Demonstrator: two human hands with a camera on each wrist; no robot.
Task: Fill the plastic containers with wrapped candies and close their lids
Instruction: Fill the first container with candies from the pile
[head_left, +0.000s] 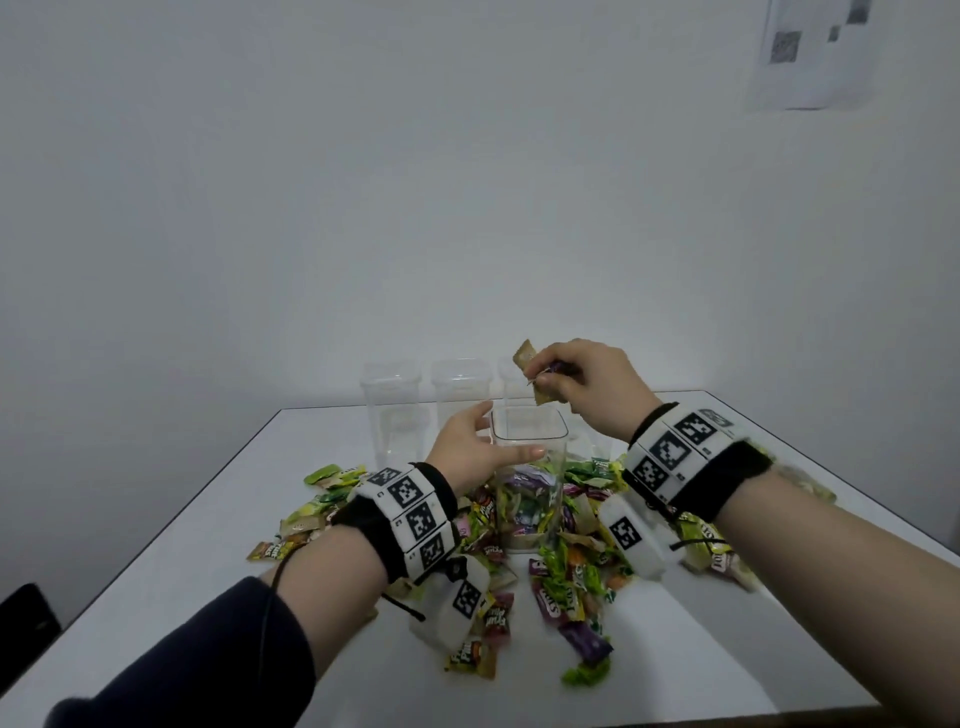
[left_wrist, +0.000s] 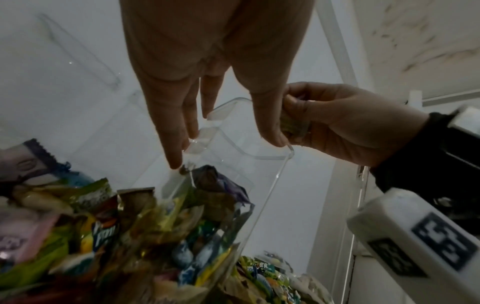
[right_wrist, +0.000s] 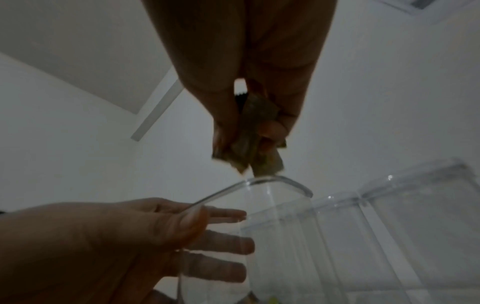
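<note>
Clear plastic, square-mouthed and lidless, the open container (head_left: 529, 457) stands upright between the two hands, its lower part holding a layer of wrapped candies. The left hand (head_left: 475, 452) clasps its upper wall from the left, thumb on the near side and fingers (right_wrist: 223, 244) spread along the far side, seen through the plastic in the right wrist view. Above the rim, toward its right far corner, the right hand (head_left: 587, 387) pinches a few tan wrapped candies (head_left: 525, 364) between thumb and curled fingers; in the right wrist view their lower ends hang just over the rim (right_wrist: 275, 182). Around the container's base and under both wrists lies a loose pile of candies (head_left: 566, 577) in green, yellow, purple and orange wrappers on the white table (head_left: 727, 649). Beyond the hands, three more clear containers (head_left: 460, 395) stand in a row at the table's far edge; the rightmost is partly hidden behind the right hand. Both wrists wear bands printed with black-and-white markers (head_left: 410, 512).
</note>
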